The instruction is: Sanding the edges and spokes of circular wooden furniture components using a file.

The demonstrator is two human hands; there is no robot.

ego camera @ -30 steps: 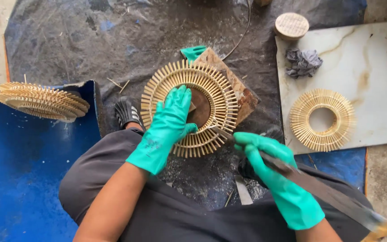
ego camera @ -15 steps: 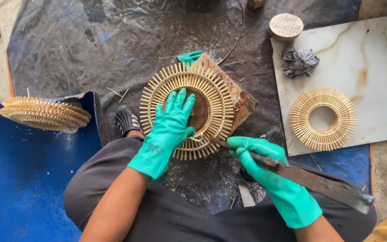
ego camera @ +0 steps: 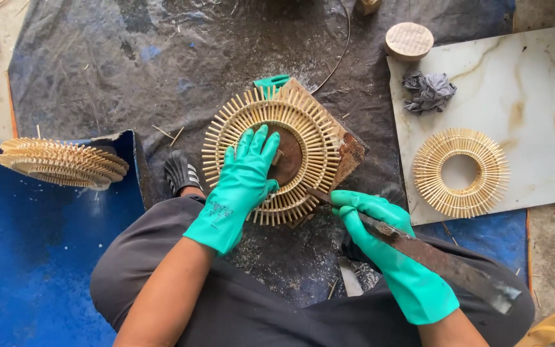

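At the left edge of the floor, on a blue sheet (ego camera: 27, 257), lies a stack of bamboo stick rings (ego camera: 62, 162). Near it, at the left edge of the dark tarp (ego camera: 117, 64), a black sandal (ego camera: 181, 173) shows beside the person's knee. In the middle of the tarp the large bamboo stick ring (ego camera: 276, 154) rests on a wooden block (ego camera: 349, 151). The left hand (ego camera: 246, 177), in a green glove, lies flat and released on this ring, fingers spread over its brown centre. The right hand (ego camera: 370, 222), also gloved, is clenched around a rusty long knife (ego camera: 419, 250), whose tip touches the lower right edge of the ring. Toward the right edge lies a white marble slab (ego camera: 541, 109) with a smaller bamboo ring (ego camera: 460, 172), a grey crumpled rag (ego camera: 428, 90) and, at its upper left corner, a round wooden disc (ego camera: 408, 40).
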